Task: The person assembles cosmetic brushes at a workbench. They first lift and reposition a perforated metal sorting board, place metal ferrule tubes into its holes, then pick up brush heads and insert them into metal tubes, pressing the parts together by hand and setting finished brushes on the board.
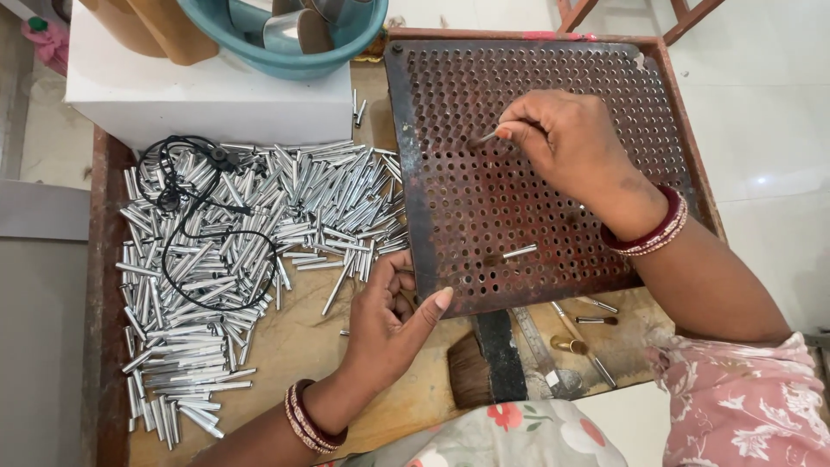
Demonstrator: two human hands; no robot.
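A rusty perforated metal plate (450, 173) lies tilted over the right half of a wooden tray. My right hand (571, 143) pinches a small silver tube (488, 137) and holds its tip at a hole in the upper middle of the plate. Another silver tube (520, 252) lies flat on the plate lower down. My left hand (393, 316) grips the plate's lower left edge, thumb on top. To the left a big heap of silver tubes (225, 259) covers the tray floor.
A black cable (186, 251) loops over the heap. A white box (207, 99) with a teal bowl (294, 39) stands at the back left. A brush (471, 367), a steel ruler (536, 342) and thin metal tools (575, 333) lie below the plate.
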